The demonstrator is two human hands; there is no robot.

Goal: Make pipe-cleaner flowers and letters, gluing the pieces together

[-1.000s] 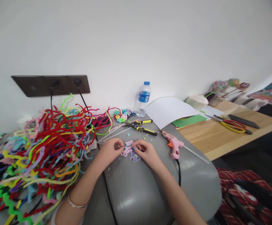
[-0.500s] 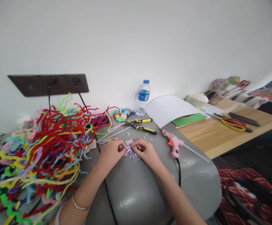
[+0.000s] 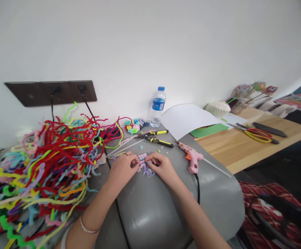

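Note:
My left hand [image 3: 125, 166] and my right hand [image 3: 161, 167] meet over the grey table, fingers pinched. Between them is a small pink and lilac piece of bent pipe cleaner [image 3: 142, 162], gripped from both sides. A lilac looped pipe cleaner flower [image 3: 148, 172] lies just below, close to my right fingertips. Fingers partly cover the piece, so its exact shape is hidden. Beyond my hands rest black and yellow pliers [image 3: 154, 137]. A pink glue gun [image 3: 192, 157] lies on its side right of my right hand.
A tangled heap of colourful pipe cleaners [image 3: 59, 166] covers the left side. At the back are a water bottle [image 3: 158, 106], small pipe cleaner flowers [image 3: 133, 127] and white paper [image 3: 187, 117]. Scissors [image 3: 259, 135] lie on the wooden board [image 3: 218, 152]. A black cord [image 3: 119, 221] runs beside my left forearm.
The view has shifted very slightly. Both hands stay in nearly the same pinching pose around the pink and lilac piece.

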